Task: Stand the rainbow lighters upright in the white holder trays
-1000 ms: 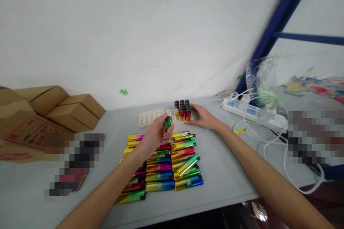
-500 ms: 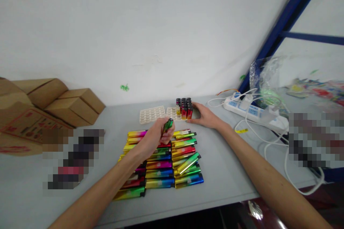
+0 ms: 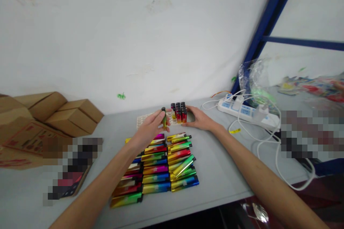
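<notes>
My left hand (image 3: 154, 123) is closed on a green-and-gold lighter (image 3: 164, 120), held upright with its black top up, in front of the white pitted tray (image 3: 141, 120). At the tray's right end a block of red lighters with black tops (image 3: 181, 112) stands upright. My right hand (image 3: 199, 118) curves around the right side of that block, thumb and fingers apart; whether the fingertips press on the lighters or on the tray edge I cannot tell. Nearer me, several metallic multicoloured lighters (image 3: 157, 178) lie flat in columns, one of them (image 3: 184, 167) slanted across others.
Cardboard boxes (image 3: 77, 114) stand on the grey table (image 3: 212, 171) at the left, behind a blurred-out dark object (image 3: 75, 168). On the right are a white power strip (image 3: 248, 112) with looping cables, a clear plastic bag (image 3: 251, 75) and a blue metal frame (image 3: 258, 39).
My left hand has carried the lighter toward the tray and turned it upright. The right hand stays beside the standing lighters. The whole view has shifted slightly.
</notes>
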